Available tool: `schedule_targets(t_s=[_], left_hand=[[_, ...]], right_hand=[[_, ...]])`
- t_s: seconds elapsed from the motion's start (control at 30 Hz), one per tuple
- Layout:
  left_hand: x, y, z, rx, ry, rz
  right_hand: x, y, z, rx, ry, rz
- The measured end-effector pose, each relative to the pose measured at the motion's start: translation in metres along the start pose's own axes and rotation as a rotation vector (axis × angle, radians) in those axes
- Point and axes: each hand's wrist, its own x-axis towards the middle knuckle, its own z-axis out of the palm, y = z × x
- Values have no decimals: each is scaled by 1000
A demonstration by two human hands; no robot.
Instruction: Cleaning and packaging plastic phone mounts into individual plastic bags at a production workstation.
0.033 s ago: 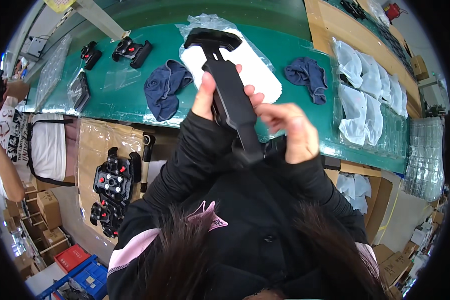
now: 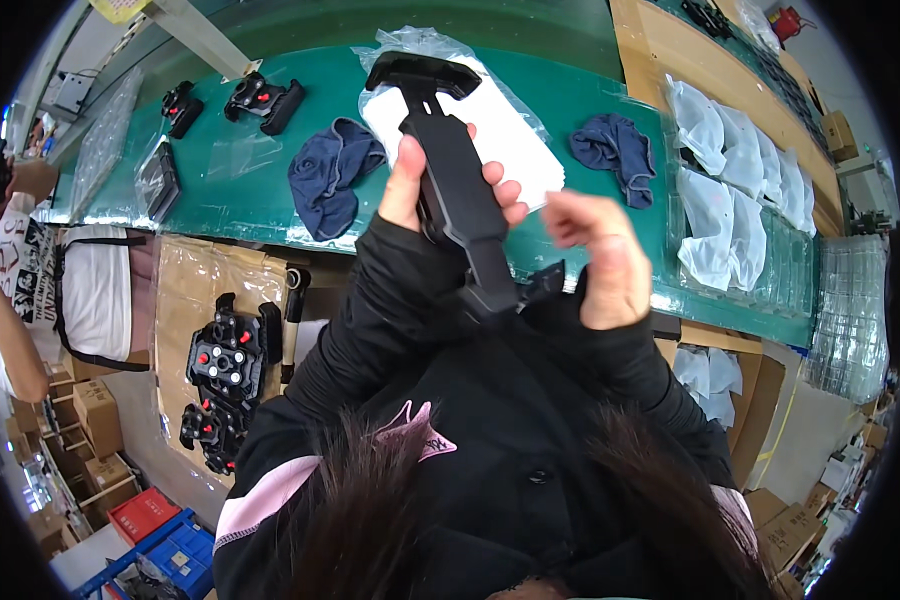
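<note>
My left hand (image 2: 410,190) is closed around a long black extendable holder (image 2: 457,185), thumb on its left side and fingertips round its right edge. A wide curved jaw tops the holder at its far end, joined by a slotted neck. Its near end points at my chest, where a small black side piece (image 2: 542,283) sticks out to the right. My right hand (image 2: 610,260) hovers to the right of the holder, apart from it; its fingers are loosely bent, somewhat blurred, with nothing visible in them. Behind the holder lies a stack of white sheets (image 2: 515,140) on clear plastic.
Dark blue cloths (image 2: 335,180) lie on the green table (image 2: 240,205). Black clamp parts with red knobs (image 2: 262,102) sit at the far left, more (image 2: 232,365) on cardboard below. White-wrapped pieces (image 2: 707,225) fill a clear tray at right. Another person (image 2: 10,300) is at the left.
My right hand has drawn away to the right from the holder. The holder has shifted slightly left and toward me in my left hand.
</note>
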Motion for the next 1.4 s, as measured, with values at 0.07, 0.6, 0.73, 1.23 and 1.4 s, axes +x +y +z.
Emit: schedule_targets(t_s=[0.07, 0.6, 0.73, 1.23, 1.4], left_hand=[[2, 7, 0, 65, 51, 23], [68, 299, -209, 1579, 1033, 909], [119, 273, -180, 1078, 1045, 437], [94, 276, -158, 1826, 1354, 420], [61, 277, -157, 1970, 1434, -138]], right_hand=[[4, -7, -8, 91, 79, -30], [-22, 32, -39, 326, -107, 430], [-32, 48, -45, 327, -51, 575], [-49, 71, -74, 258, 24, 590], [-42, 74, -69, 266, -9, 583]])
